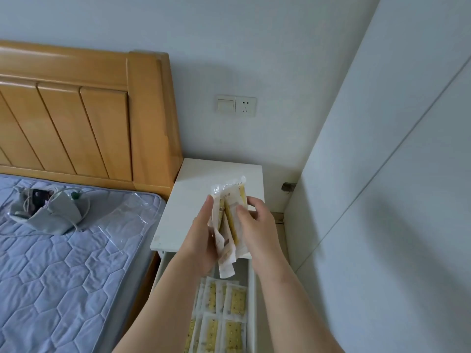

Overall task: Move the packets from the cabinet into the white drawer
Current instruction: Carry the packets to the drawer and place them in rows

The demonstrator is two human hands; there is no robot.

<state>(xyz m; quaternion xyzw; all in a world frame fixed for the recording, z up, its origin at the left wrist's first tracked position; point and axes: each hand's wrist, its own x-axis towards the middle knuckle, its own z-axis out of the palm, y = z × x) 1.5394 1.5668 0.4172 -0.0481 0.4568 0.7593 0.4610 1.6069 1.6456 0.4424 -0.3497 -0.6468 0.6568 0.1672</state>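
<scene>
The person holds a bundle of packets (230, 212) in both hands, raised over the front edge of a white nightstand (193, 189) and above its pulled-out white drawer (251, 301). The left hand (204, 233) grips the bundle from its left side, thumb pointing up along the wrappers and the other fingers hidden behind them. The right hand (257, 225) clasps the right side, its fingers curled over the yellow strip of the front packet. The packets are clear and white wrappers with yellow contents. They fan out unevenly, and one white end hangs down below the hands towards the drawer. How many the bundle holds is hard to tell, since the wrappers overlap.

Inside the drawer lie more packets of the same kind (221, 314), flat and in neat rows, overlapping a little at the edges.

To the left of the nightstand stands a bed with a wooden headboard (84, 110) and a quilted blue mattress (63, 263), on which rests a grey fabric item with cords (48, 212). A wall switch and socket (235, 105) sit on the wall above the nightstand. A white wardrobe panel (395, 174) fills the right side.
</scene>
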